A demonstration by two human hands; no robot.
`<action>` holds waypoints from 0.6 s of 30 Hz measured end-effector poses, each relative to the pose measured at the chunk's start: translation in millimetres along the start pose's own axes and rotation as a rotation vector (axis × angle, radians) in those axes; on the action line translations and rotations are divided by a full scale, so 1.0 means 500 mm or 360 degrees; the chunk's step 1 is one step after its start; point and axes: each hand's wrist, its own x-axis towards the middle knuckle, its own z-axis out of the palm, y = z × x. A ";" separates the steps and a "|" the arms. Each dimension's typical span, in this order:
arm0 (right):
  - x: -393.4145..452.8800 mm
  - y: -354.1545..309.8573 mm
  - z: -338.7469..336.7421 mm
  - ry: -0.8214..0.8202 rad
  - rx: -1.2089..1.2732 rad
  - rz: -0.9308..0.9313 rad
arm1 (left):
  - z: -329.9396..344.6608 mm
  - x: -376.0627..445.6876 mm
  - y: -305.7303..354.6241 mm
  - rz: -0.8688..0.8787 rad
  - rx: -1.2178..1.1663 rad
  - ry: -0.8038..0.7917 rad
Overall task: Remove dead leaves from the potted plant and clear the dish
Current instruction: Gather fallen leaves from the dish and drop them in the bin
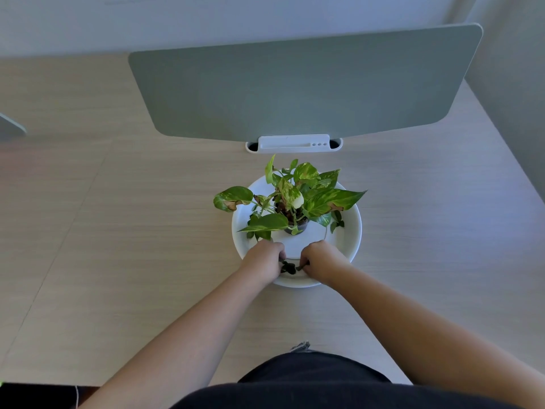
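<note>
- Fingers [281, 256] of the left hand [262, 259] and right hand [320, 261] are curling shut, both pinching a dark clump of leaves [288, 267] between them.
- The leaves are lying at the near edge of the white dish [352, 231].
- The plant [290, 199] is sitting in a small pot [298, 227] mid-dish, some leaf tips browning.
- The dish is resting on a wooden desk [118, 231], before a grey divider [295, 87].

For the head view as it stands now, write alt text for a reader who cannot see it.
Left hand and right hand pinch dark leaf scraps at the near rim of a white dish holding a small potted pothos, on a wooden desk before a grey divider panel.
</note>
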 end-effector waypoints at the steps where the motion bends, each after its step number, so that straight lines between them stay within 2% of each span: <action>1: -0.002 0.003 -0.002 0.0054 0.0071 -0.0001 | -0.001 -0.002 0.003 0.0009 -0.0008 0.0012; 8: -0.016 0.031 -0.025 0.0445 0.0873 0.0256 | 0.009 -0.005 0.026 -0.0040 0.0056 0.0047; 13: -0.028 0.042 -0.034 0.0450 0.1530 0.0459 | 0.001 -0.002 0.026 -0.0020 -0.0008 0.0030; 18: -0.046 0.043 -0.036 0.0467 0.2189 0.0517 | -0.014 -0.011 0.024 -0.0072 -0.0325 0.0246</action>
